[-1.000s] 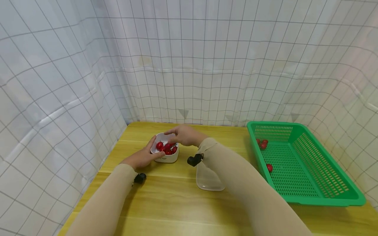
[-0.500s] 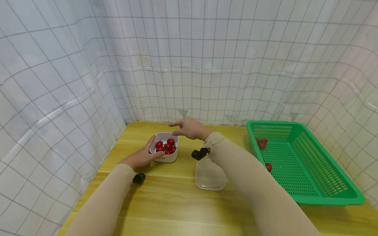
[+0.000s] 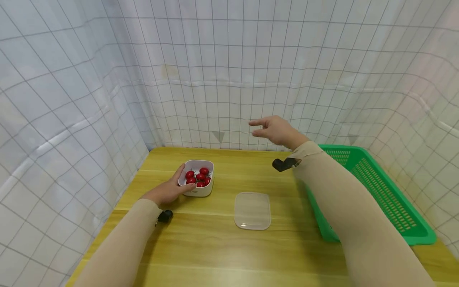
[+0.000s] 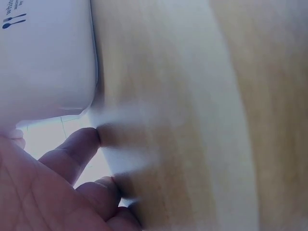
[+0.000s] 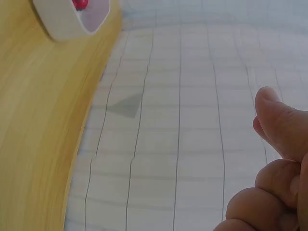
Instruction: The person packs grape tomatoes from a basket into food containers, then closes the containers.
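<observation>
My left hand (image 3: 166,191) holds the near left corner of a small white square container (image 3: 198,192). The thumb lies over the near rim and the forefinger runs along the left wall. In the left wrist view, the other fingers (image 4: 79,149) rest on the table beside the container. Several red cherry tomatoes (image 3: 200,176), some with green stems, lie inside it. My right hand (image 3: 279,130) is up in the air, left of a green basket, holding nothing. Its thumb and forefinger stand apart. In the right wrist view, the other fingers (image 5: 260,207) look bent.
A clear square lid (image 3: 252,211) lies flat on the wooden table (image 3: 215,247). The green perforated basket (image 3: 405,211) stands at the right, partly hidden by my right sleeve. A white gridded curtain (image 3: 229,79) encloses the back and sides.
My right hand has risen from over the container and moved right, leaving a tomato among the others. My right forearm now covers the tomatoes in the basket. The left hand stays at the container.
</observation>
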`<state>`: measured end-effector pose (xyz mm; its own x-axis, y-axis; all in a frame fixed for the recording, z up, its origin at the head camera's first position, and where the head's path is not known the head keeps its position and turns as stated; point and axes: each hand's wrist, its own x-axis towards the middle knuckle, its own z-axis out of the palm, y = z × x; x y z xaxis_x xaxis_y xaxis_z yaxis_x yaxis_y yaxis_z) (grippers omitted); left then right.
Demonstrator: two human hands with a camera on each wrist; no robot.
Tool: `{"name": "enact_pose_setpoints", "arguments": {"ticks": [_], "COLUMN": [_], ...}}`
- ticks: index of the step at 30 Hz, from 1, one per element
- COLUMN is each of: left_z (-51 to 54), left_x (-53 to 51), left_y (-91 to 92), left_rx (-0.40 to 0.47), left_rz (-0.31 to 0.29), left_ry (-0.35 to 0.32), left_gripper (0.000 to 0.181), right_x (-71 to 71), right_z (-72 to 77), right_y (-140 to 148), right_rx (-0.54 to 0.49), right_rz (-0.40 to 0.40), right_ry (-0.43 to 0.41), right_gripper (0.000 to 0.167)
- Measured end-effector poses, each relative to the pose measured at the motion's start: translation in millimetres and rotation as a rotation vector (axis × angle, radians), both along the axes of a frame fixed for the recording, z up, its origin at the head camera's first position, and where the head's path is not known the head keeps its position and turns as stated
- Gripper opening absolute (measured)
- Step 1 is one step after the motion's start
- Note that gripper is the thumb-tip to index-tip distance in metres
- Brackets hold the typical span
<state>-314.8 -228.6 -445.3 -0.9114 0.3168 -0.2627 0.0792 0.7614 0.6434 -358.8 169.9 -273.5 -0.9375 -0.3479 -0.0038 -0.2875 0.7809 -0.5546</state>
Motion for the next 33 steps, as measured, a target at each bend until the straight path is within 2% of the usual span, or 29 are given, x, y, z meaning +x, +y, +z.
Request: {"name": "enact_pose_setpoints", "arguments": {"ticks": [3,8,13,17,22,26,33], "left_z": [0.9,4.1,6.5,7.5,6.2,4.1,3.6], "left_x": [1.1,2.9,2.7,2.7,2.7,2.4,1.4], "left_y": [-0.7,-0.9,0.6,1.7,2.4,2.0,1.7], "left_rx": [-0.006,-0.019,-0.010,-0.015,-0.018,-0.018,-0.005], "left_rz": [0.001,-0.001,-0.007,-0.007,-0.006,-0.005,-0.004], "left_ry": [-0.007,0.003,0.001,-0.002,0.002,-0.002,-0.011], "left_gripper": [0.111,0.112,0.111,0.111,0.108,0.108,0.108], "right_x": [0.5,6.9,20.1,30.7,37.7,38.0,34.8], "right_z": [-4.9,-24.1,-45.6,-62.2,-84.7,-100.1,-113.2], "right_y": [39.0,101.3,152.9,183.3,209.1,217.5,220.7], "right_rx": [0.021,0.048,0.074,0.141,0.209,0.219,0.235], "right_rz": [-0.054,-0.114,-0.135,-0.142,-0.141,-0.099,-0.046], "right_ry": [-0.015,-0.033,-0.054,-0.078,-0.118,-0.144,-0.193], "right_gripper": [0.050,0.052,0.052,0.050,0.049,0.048,0.048]}}
